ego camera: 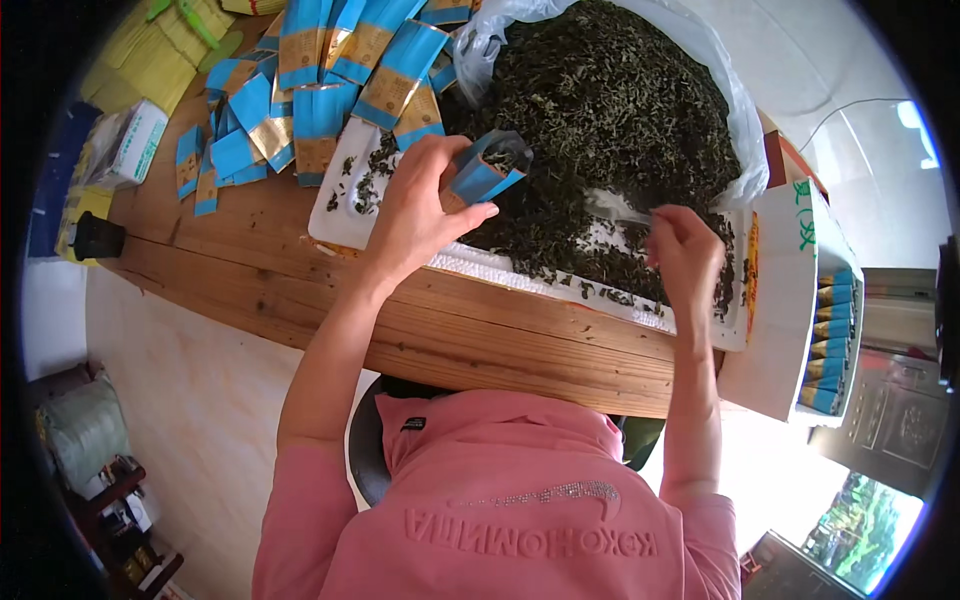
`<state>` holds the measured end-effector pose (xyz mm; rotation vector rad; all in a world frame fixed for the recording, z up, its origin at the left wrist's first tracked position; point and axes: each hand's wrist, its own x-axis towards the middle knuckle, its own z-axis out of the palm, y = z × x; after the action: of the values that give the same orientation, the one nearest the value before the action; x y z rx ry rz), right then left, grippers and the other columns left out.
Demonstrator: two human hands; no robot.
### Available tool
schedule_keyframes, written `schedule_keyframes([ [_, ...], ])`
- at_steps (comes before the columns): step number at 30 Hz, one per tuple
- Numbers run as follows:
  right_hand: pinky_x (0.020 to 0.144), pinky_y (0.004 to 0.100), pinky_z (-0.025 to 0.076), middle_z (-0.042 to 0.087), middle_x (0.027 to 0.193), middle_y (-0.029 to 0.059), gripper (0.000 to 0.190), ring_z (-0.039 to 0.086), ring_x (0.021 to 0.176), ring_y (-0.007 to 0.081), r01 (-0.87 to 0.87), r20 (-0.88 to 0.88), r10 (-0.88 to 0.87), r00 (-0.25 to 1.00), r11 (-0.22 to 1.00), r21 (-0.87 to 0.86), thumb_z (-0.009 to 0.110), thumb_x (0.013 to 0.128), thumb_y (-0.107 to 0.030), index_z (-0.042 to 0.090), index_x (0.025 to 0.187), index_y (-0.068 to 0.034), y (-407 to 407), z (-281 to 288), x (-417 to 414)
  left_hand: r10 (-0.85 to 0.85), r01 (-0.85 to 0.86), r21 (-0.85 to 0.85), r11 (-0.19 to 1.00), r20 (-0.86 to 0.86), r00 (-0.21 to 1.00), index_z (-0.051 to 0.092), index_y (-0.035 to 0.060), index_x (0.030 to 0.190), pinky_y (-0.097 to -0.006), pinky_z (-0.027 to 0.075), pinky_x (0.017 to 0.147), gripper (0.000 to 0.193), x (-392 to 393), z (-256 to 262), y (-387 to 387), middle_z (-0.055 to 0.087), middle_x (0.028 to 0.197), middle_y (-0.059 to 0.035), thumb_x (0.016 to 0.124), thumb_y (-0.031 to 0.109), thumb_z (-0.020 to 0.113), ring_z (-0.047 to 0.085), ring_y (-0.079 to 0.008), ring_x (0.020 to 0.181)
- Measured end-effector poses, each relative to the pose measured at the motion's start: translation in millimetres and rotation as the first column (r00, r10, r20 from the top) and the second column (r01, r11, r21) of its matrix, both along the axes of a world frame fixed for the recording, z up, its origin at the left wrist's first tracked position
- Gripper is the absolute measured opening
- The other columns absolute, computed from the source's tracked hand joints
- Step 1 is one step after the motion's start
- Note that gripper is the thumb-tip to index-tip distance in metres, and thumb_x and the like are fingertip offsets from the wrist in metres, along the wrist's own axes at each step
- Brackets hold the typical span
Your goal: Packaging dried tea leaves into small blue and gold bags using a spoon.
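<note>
My left hand [431, 199] grips a small blue and tan foil packet [484, 176] with its open mouth tilted up and dark dried leaves showing inside. To its right, my right hand [686, 244] pinches the handle of a clear plastic scoop or spoon [615, 206], whose far end rests at the leaves. A large heap of dried leaves, seemingly tea, [607, 105] spills from a clear plastic bag [739, 97] onto a white tray [476, 262]. Many blue and tan packets [315, 124] lie in a pile left of the bag.
At the right edge, a white box [776, 315] holds a row of upright blue packets [829, 341]. On the left of the wooden table [247, 259] stand a small black container [97, 236] and a white carton [139, 142]. A green-handled tool [196, 26] lies at the upper left.
</note>
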<state>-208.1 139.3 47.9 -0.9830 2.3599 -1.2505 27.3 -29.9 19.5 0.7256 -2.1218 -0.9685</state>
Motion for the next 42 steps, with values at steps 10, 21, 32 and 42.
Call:
schedule_keyframes([
  [10,0.048,0.0244,0.048,0.064,0.069,0.0092,0.016,0.059,0.051,0.0133,0.028,0.431,0.064,0.900,0.978,-0.205,0.063,0.087,-0.007,0.066,0.096,0.007,-11,-12,-15,0.009,-0.013,-0.094,0.995,-0.044,0.999,0.054,0.0027,0.113,-0.0384,0.047,0.086,0.054,-3,-4,4,0.056,0.108,-0.0111,0.067,0.010,0.083,0.055,-0.0295,0.101],
  [21,0.049,0.0236,0.047,0.065,0.070,0.0086,0.017,0.059,0.052,0.0117,-0.012,0.324,0.074,0.943,0.982,-0.190,0.061,0.089,-0.007,0.066,0.098,0.006,-26,-17,6,0.007,-0.012,-0.094,0.995,-0.046,0.999,0.055,0.0025,0.112,-0.0392,0.046,0.089,0.054,-4,-6,5,0.057,0.109,-0.0118,0.067,0.008,0.082,0.054,-0.0310,0.104],
  [32,0.051,0.0251,0.050,0.066,0.072,0.0111,0.018,0.062,0.056,0.0147,-0.052,0.318,0.114,0.941,0.979,-0.198,0.059,0.089,-0.007,0.065,0.101,0.006,-27,-28,6,0.003,-0.009,-0.113,0.994,-0.056,0.998,0.055,0.0023,0.112,-0.0389,0.046,0.089,0.053,-4,-7,6,0.057,0.109,-0.0118,0.067,0.007,0.082,0.054,-0.0310,0.104],
  [42,0.052,0.0256,0.050,0.064,0.070,0.0092,0.016,0.059,0.052,0.0155,0.020,0.450,0.109,0.886,0.962,-0.271,0.062,0.087,-0.006,0.065,0.098,0.006,-24,-12,-16,0.010,-0.020,-0.121,0.992,-0.080,0.997,0.055,0.0024,0.113,-0.0377,0.048,0.086,0.053,-2,-8,5,0.056,0.108,-0.0120,0.067,0.006,0.082,0.056,-0.0302,0.101],
])
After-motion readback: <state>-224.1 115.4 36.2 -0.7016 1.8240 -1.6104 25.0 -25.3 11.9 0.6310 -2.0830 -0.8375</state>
